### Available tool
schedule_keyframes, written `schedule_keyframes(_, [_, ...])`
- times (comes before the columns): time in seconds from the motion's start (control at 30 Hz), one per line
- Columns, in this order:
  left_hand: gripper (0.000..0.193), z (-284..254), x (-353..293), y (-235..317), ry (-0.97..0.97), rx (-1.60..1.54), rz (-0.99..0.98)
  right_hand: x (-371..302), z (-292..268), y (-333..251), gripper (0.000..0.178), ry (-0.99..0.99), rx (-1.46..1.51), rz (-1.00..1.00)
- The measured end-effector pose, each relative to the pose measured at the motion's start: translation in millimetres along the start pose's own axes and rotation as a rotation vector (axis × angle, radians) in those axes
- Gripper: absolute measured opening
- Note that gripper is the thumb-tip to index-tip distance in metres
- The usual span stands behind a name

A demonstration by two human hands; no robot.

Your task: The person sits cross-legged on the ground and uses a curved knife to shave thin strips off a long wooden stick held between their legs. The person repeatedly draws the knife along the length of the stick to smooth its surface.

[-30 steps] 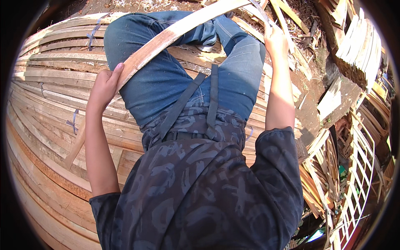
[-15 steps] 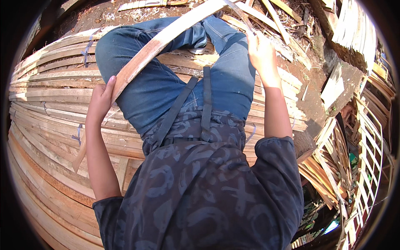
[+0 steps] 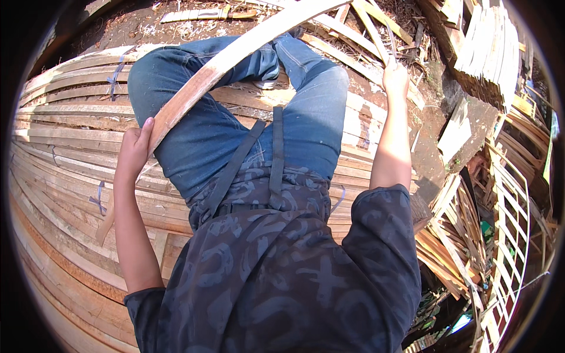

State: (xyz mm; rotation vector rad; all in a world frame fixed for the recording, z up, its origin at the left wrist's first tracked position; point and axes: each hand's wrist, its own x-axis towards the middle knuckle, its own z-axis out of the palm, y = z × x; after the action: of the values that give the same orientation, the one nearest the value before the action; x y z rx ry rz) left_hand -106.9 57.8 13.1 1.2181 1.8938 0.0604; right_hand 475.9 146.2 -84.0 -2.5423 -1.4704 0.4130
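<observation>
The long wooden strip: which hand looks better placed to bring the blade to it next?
Probably the right hand: it holds the thin blade-like tool, clear of the wooden strip. The left hand is occupied, its grip on the strip's nearer part.

Two hands (image 3: 135, 145) (image 3: 396, 79), one held plank (image 3: 235, 54)

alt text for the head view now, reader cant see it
A person's left hand grips a long pale wooden strip slanting across their blue jeans, while the right hand holds a narrow, blade-like tool off to the right. Rows of long wooden pieces lie to the left.
</observation>
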Motion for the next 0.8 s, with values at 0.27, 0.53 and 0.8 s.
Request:
schedule_keyframes(0.27, [0.069, 0.8, 2.9, -0.4, 0.006, 0.026, 0.008, -99.9, -11.9, -83.6, 0.03, -0.072, 0.198, -0.22])
schedule_keyframes(0.53, [0.064, 0.3, 1.0, -5.6, -0.02, 0.034, 0.053, -71.4, 16.7, -103.7, 0.029, -0.027, 0.021, -0.488])
schedule_keyframes(0.8, [0.069, 5.2, 11.3, -26.4, -0.006, -0.08, 0.069, 40.4, -25.5, -12.4, 0.052, -0.029, 0.051, 0.213])
